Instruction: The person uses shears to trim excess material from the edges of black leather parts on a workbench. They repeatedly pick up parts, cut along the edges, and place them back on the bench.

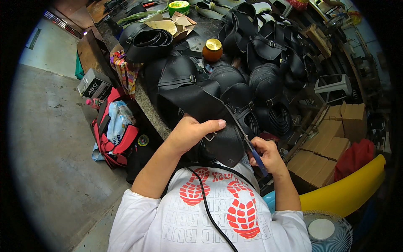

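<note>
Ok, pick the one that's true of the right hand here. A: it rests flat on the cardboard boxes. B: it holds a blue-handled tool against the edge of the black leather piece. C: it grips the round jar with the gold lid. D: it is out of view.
B: the right hand grips a blue-handled tool at the edge of the black leather piece, which the left hand steadies from above.

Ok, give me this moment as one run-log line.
left hand: grips black leather shoe upper | right hand: holds blue-handled tool at upper's edge | behind: pile of black leather uppers on workbench
</note>
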Demonstrator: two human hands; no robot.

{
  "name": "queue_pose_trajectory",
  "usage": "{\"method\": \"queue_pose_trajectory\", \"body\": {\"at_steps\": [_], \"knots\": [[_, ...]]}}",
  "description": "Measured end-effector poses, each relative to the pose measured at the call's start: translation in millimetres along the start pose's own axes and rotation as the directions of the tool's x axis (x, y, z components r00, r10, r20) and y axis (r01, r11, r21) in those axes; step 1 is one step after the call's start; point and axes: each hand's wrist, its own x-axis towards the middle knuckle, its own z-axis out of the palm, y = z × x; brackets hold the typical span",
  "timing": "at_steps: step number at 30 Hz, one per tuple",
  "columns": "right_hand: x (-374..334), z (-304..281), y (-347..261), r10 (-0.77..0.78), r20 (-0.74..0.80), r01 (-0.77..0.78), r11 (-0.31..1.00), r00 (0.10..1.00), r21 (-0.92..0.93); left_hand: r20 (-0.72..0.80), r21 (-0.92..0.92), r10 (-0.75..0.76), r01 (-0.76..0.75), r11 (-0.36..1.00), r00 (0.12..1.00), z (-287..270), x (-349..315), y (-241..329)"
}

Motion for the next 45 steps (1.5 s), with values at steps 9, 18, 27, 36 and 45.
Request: {"method": "queue_pose_trajectory", "body": {"at_steps": [9,18,27,36,45], "knots": [[-4,14,9,0.065,-0.014,-0.062,0.982,0.998,0.180,0.017,0.009,-0.065,0.065,0.998,0.998,1,2,-3],[16,10,-8,-0.095,-0.208,0.204,0.770,0.974,0.605,0.575,0.714,-0.142,-0.410,0.567,0.806,16,4,23],[26,32,-53,0.018,-0.338,0.163,0.851,0.941,0.499,0.139,0.447,0.048,-0.106,0.888,0.989,14,7,23],[33,34,-44,-0.179,-0.262,0.289,0.828,0.948,0.480,0.172,0.681,0.633,-0.556,0.477,0.755,0,-32,91],[25,25,-21,-0.149,-0.335,0.272,0.895,0.930,0.355,0.307,0.851,0.263,-0.140,-0.507,0.915,-89,81,108]]}}
